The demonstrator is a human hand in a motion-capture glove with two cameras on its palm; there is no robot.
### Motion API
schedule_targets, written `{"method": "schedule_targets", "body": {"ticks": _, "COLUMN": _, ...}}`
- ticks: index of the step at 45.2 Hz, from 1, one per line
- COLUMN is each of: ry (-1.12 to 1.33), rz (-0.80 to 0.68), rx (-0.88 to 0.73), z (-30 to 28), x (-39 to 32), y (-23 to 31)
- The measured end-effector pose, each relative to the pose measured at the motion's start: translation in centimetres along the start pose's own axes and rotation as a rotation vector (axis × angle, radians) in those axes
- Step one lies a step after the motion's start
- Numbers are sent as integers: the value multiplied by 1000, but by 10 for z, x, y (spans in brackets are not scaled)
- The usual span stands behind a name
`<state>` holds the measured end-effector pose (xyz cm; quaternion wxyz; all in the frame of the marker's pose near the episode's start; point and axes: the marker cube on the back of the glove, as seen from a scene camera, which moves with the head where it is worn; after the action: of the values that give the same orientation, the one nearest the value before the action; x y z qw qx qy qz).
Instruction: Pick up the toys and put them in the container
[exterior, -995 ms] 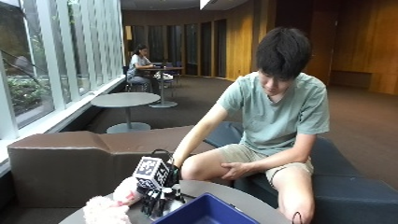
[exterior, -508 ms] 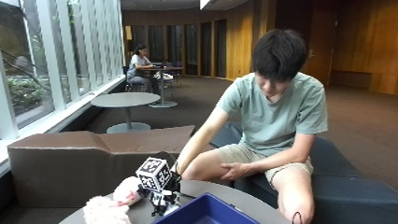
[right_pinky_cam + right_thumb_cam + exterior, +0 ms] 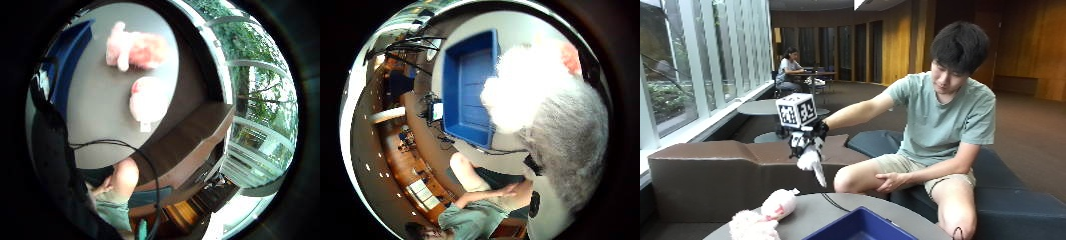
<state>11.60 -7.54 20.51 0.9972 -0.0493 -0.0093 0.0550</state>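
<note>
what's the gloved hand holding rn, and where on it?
The gloved right hand holds a white and grey plush toy by its upper end, lifted above the table; the rest hangs below.

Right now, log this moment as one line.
right hand: raised, holding white-grey toy | blue container: on table, no toys visible inside | two pink toys: on table

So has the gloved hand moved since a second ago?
Yes. The gloved right hand has risen from the table to above the brown bench back, holding a white toy.
</note>
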Motion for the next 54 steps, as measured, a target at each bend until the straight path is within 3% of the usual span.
{"method": "schedule_targets", "body": {"ticks": 9, "ry": 50, "rz": -11, "rx": 162, "z": -107, "x": -43, "y": 12}}
{"method": "schedule_targets", "body": {"ticks": 19, "ry": 18, "rz": -95, "rx": 255, "z": -148, "x": -123, "y": 4}}
{"method": "schedule_targets", "body": {"ticks": 32, "ry": -11, "rz": -190, "rx": 271, "z": -124, "x": -219, "y": -26}}
{"method": "schedule_targets", "body": {"ticks": 38, "ry": 38, "rz": -157, "rx": 262, "z": -102, "x": -237, "y": -41}}
{"method": "schedule_targets", "body": {"ticks": 42, "ry": 109, "rz": -83, "rx": 161, "z": -84, "x": -237, "y": -49}}
{"method": "schedule_targets", "body": {"ticks": 49, "ry": 125, "rz": -37, "rx": -168, "z": -51, "x": -226, "y": -55}}
{"method": "schedule_targets", "body": {"ticks": 54, "ry": 49, "rz": -87, "rx": -106, "z": -53, "x": -217, "y": -52}}
